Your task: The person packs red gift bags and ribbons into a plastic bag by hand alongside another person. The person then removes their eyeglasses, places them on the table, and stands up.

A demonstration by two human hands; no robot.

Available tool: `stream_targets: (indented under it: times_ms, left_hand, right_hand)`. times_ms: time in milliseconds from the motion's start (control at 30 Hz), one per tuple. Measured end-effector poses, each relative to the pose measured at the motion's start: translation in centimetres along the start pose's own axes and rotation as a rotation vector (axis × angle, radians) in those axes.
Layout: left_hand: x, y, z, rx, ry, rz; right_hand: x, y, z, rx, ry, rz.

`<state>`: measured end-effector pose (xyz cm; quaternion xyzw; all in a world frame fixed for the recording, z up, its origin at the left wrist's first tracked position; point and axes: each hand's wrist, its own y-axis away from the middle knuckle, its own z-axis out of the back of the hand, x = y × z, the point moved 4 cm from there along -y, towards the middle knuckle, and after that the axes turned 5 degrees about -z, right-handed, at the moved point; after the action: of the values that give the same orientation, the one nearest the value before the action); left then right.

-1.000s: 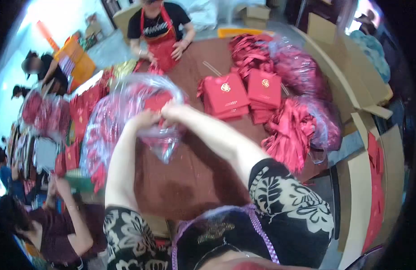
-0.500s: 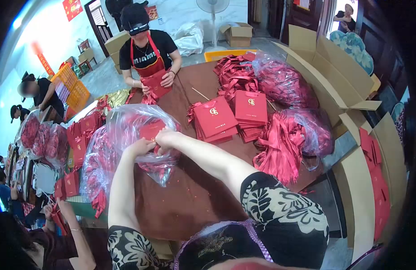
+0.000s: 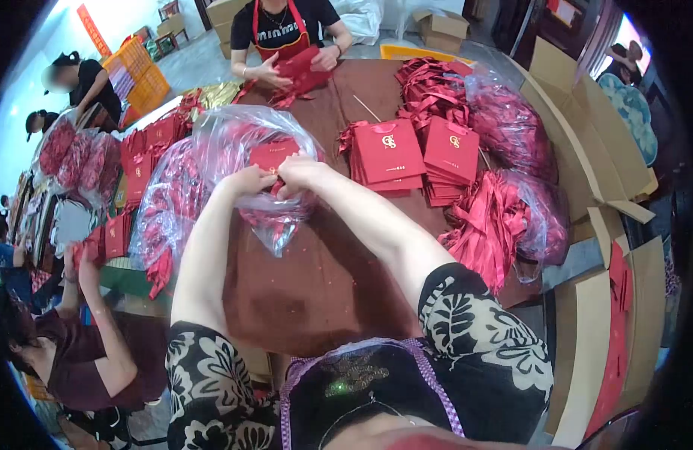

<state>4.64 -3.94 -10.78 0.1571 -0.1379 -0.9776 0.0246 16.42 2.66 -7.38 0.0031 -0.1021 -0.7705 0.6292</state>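
Observation:
My left hand point(image 3: 250, 180) and my right hand point(image 3: 300, 172) meet at the near edge of a red paper gift bag point(image 3: 273, 152) with gold print. Both sets of fingers are closed at that edge; exactly how they grip is partly hidden. The gift bag lies at the mouth of a large clear plastic bag point(image 3: 234, 124), whose film bunches around it and hangs down in front. More red items show through a clear plastic bag point(image 3: 170, 195) on the left. To the right of my hands are two stacks of red gift bags, one stack point(image 3: 389, 154) beside another stack point(image 3: 451, 150).
A brown-covered table point(image 3: 309, 300) lies beneath my arms. Red ribbon handles point(image 3: 481, 225) and a plastic-wrapped red bundle point(image 3: 507, 135) lie at right, near open cardboard boxes point(image 3: 560, 97). Across the table, a co-worker's hands point(image 3: 271, 73) hold a red gift bag. Another person sits at lower left.
My view has shifted, so the table sits higher in the picture. My hands stay together at the red gift bag. The co-worker opposite has turned their gift bag and moved a hand.

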Motion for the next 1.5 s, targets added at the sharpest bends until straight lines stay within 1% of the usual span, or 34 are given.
stream_targets:
  times_ms: [33, 100, 133, 167, 200, 233, 267, 300, 333, 367, 400, 433, 467, 533, 600, 633, 667, 733, 767, 833, 933, 967, 1000, 1067, 1100, 1167, 1233, 1267, 1300, 1333, 1367, 1433, 1500]
  left_hand:
    - [0.1, 0.0, -0.1, 0.001, 0.005, 0.002]
    - [-0.1, 0.2, 0.2, -0.004, 0.015, 0.01]
    - [-0.5, 0.2, 0.5, -0.006, 0.017, 0.009]
    - [-0.7, 0.4, 0.7, 0.024, 0.006, 0.05]
    - [-2.6, 1.4, 1.8, 0.059, -0.054, -0.036]
    - [-4.3, 1.7, 2.5, 0.09, -0.124, -0.145]
    - [-1.8, 0.3, 1.0, 0.118, -0.145, -0.15]
    - [-0.3, 0.3, 0.0, 0.047, -0.267, -0.277]
    - [-2.0, -0.1, 1.1, -0.142, -0.118, -0.133]
    - [0.1, -1.0, 0.1, -0.081, -0.138, -0.237]
    - [1.8, -1.0, -0.6, -0.252, -0.131, -0.213]
    - [0.4, -0.6, 0.3, -0.079, -0.013, -0.104]
    - [-1.1, 0.2, 1.1, -0.095, 0.11, -0.032]
    - [-1.4, 0.4, 1.4, -0.093, 0.081, 0.022]
    - [-1.7, 0.6, 1.7, -0.083, 0.079, 0.03]
    - [-1.6, 0.6, 1.7, -0.072, 0.073, 0.052]
    - [-1.4, 0.5, 1.4, -0.075, 0.077, 0.048]
    - [-0.8, 0.3, 1.3, -0.112, 0.036, 0.013]
    - [-1.2, 0.5, 1.6, -0.116, 0.035, 0.01]
    - [-2.8, 1.0, 2.2, -0.061, 0.07, 0.066]
    - [-2.4, 1.0, 2.0, -0.057, 0.059, 0.1]
    - [-1.4, 0.5, 1.5, -0.099, 0.043, 0.048]
    - [-2.3, 1.0, 2.0, -0.095, 0.068, 0.072]
    - [-1.6, 0.6, 1.6, -0.042, 0.065, 0.121]
    - [-1.1, 0.5, 1.3, -0.051, 0.057, 0.117]
    - [-0.3, 0.3, 1.1, -0.112, 0.055, 0.084]
    - [-0.7, 0.8, 1.5, -0.1, 0.063, 0.096]
    - [-1.6, 0.8, 1.5, -0.075, 0.083, 0.111]
    - [-2.0, 0.9, 1.7, -0.072, 0.071, 0.128]
    - [-1.7, 0.9, 1.6, -0.076, 0.079, 0.138]
    - [-1.4, 0.7, 1.3, -0.085, 0.093, 0.126]
    - [-1.4, 0.8, 1.3, -0.074, 0.096, 0.127]
    - [-1.3, 0.7, 1.2, -0.075, 0.083, 0.139]
  right_hand:
    - [0.0, 0.1, -0.1, 0.005, 0.0, 0.002]
    - [0.0, 0.2, 0.1, -0.063, 0.024, 0.019]
    - [0.1, 0.2, 0.0, -0.062, 0.023, 0.011]
    - [0.3, 0.0, -0.1, 0.002, 0.006, 0.031]
    - [0.2, 0.0, 0.0, 0.06, -0.009, 0.034]
    - [-0.1, 0.0, -0.5, 0.062, -0.107, 0.013]
    - [-0.5, -0.3, -1.3, 0.049, -0.2, -0.025]
    - [0.1, -0.4, -1.0, -0.015, -0.398, 0.187]
    - [-2.8, -1.5, -2.0, 0.096, -0.497, -0.099]
    - [-2.4, -2.2, -2.7, 0.09, -0.437, -0.094]
    - [-1.8, -2.7, -3.2, 0.084, -0.376, -0.089]
    - [-1.3, -3.0, -3.2, 0.029, -0.241, -0.009]
    - [-0.7, -3.1, -3.2, -0.037, -0.103, 0.065]
    - [-1.1, -2.9, -2.5, -0.022, -0.099, -0.002]
    - [-0.6, -2.5, -2.8, 0.038, -0.104, -0.07]
    - [-0.2, -1.1, -1.4, 0.028, -0.085, -0.055]
    - [-0.2, -1.5, -1.6, 0.031, -0.081, -0.058]
    - [-0.3, -2.2, -2.0, 0.108, -0.058, -0.078]
    - [-0.6, -3.2, -2.9, 0.106, -0.054, -0.081]
    - [-1.3, -4.2, -4.1, 0.092, -0.063, -0.054]
    - [0.1, -0.9, -0.9, 0.048, -0.044, -0.063]
    - [0.2, -0.4, -0.5, 0.01, -0.078, -0.023]
    - [0.3, -0.2, -0.4, -0.001, -0.073, -0.025]
    - [0.4, 0.0, -0.4, 0.01, -0.085, -0.031]
    - [0.5, -0.5, -0.6, 0.051, -0.053, -0.054]
    - [0.2, -1.3, -1.4, 0.015, -0.026, -0.057]
    - [0.7, -1.0, -0.9, -0.032, 0.006, -0.062]
    - [0.4, -0.5, -0.5, -0.023, 0.009, -0.054]
    - [0.2, -0.5, -0.5, 0.043, -0.023, -0.08]
    - [0.3, -0.6, -0.7, 0.112, -0.055, -0.102]
    - [0.3, -0.5, -0.7, 0.121, -0.05, -0.09]
    - [0.3, -0.2, -0.5, 0.046, -0.024, -0.088]
    - [0.6, 0.0, -0.4, 0.038, -0.001, -0.094]
